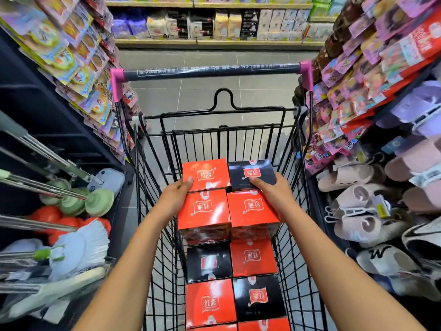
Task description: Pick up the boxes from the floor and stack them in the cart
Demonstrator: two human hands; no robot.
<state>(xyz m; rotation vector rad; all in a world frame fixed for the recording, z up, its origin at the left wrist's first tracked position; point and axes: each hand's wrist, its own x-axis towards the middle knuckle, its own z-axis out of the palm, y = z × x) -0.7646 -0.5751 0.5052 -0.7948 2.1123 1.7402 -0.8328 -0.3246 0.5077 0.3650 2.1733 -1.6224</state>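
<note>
A person's left hand [177, 191] grips a glossy red cardboard box [206, 174] bearing a white-and-red label, thumb flat on its lid and fingers out of sight down its left side. The right hand [270, 187], held apart from the left, clamps the matching black cardboard box [250, 172] that touches the red one on the right, thumb on the lid and fingers curled over the right edge. Both boxes sit at the far end of a top tier inside a black wire shopping cart [222, 127], touching two more red boxes [205, 209] that stand side by side nearer the camera. That tier counts four: three red, one black. On a lower level, nearer still, lie two black boxes [208, 262] and two lower red boxes [253, 258] in checkered order, with slivers of two further red lids cut off by the bottom of the frame. That makes ten boxes visible, seven red and three black. The cart's dark handle bar with pink end caps [212, 72] spans the aisle ahead. The cart stands on a grey tiled floor [210, 91] in a narrow shop aisle. On the left, colourful hanging packets [71, 56] crowd a rack above metal-handled mops and green and red rubber plungers [71, 204]. On the right, pink and purple hanging packets [358, 80] hang above soft slippers [353, 177] in pink, purple and white. A wooden shelf unit [214, 41] stocked with bagged goods closes the far end.
</note>
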